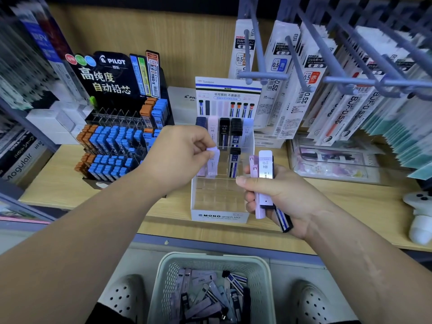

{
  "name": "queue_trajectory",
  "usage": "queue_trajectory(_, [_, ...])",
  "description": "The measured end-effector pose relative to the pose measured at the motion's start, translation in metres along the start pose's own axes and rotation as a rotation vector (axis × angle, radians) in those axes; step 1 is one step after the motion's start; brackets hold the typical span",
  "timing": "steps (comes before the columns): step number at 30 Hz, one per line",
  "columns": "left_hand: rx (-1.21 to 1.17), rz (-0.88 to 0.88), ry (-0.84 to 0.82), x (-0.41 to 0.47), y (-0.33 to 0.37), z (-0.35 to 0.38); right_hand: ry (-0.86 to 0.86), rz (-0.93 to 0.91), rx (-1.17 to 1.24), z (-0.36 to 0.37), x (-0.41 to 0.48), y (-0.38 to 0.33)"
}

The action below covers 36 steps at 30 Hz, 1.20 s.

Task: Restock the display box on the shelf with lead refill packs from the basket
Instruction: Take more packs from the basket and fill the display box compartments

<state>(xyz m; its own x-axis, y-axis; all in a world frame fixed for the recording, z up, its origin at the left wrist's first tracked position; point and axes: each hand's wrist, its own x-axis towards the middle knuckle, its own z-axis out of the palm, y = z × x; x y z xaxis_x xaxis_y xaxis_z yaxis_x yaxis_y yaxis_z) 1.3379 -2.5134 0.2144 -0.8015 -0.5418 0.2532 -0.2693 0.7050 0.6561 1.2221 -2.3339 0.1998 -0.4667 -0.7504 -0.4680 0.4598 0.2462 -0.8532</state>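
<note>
L hand [180, 155] pinched top of a lilac lead pack [213, 163], pack standing upright in a front-left slot of the display box [219, 215]. R hand [278, 197] gripped a bunch of packs [265, 181] — white, pink, black — just right of box. Box sat on wooden shelf [339, 206]. Basket [163, 286] w/ more packs below, between two white shoes [124, 298].

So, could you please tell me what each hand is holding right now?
Left hand: pinches a lilac pack at the display box.
Right hand: grips a bundle of packs.
</note>
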Motion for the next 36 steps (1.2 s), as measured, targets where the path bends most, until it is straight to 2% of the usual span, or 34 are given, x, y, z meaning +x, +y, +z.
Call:
queue_trajectory(4, [0.099, 0.094, 0.041, 0.003, -0.002, 0.001, -0.012, 0.001, 0.011, -0.002, -0.001, -0.001])
queue_trajectory(16, [0.186, 0.295, -0.036, 0.006, -0.008, -0.002, -0.014, 0.007, 0.018, -0.001, -0.003, -0.001])
queue_trajectory(22, [0.314, 0.26, -0.002, 0.004, -0.012, 0.009, -0.016, 0.008, 0.012, 0.001, -0.006, -0.001])
queue_trajectory(24, [0.247, 0.218, 0.018, 0.004, -0.005, 0.007, -0.024, 0.007, -0.01, 0.002, -0.006, -0.002])
queue_trajectory(26, [0.085, 0.17, 0.029, 0.005, 0.008, 0.002, -0.037, 0.005, -0.057, 0.004, -0.008, -0.003])
queue_trajectory(31, [-0.451, -0.128, -0.173, -0.005, 0.046, 0.007, -0.08, -0.003, -0.14, 0.015, -0.012, -0.005])
queue_trajectory(36, [-0.605, -0.234, -0.216, -0.01, 0.047, 0.014, -0.097, -0.009, -0.149, 0.02, -0.013, -0.004])
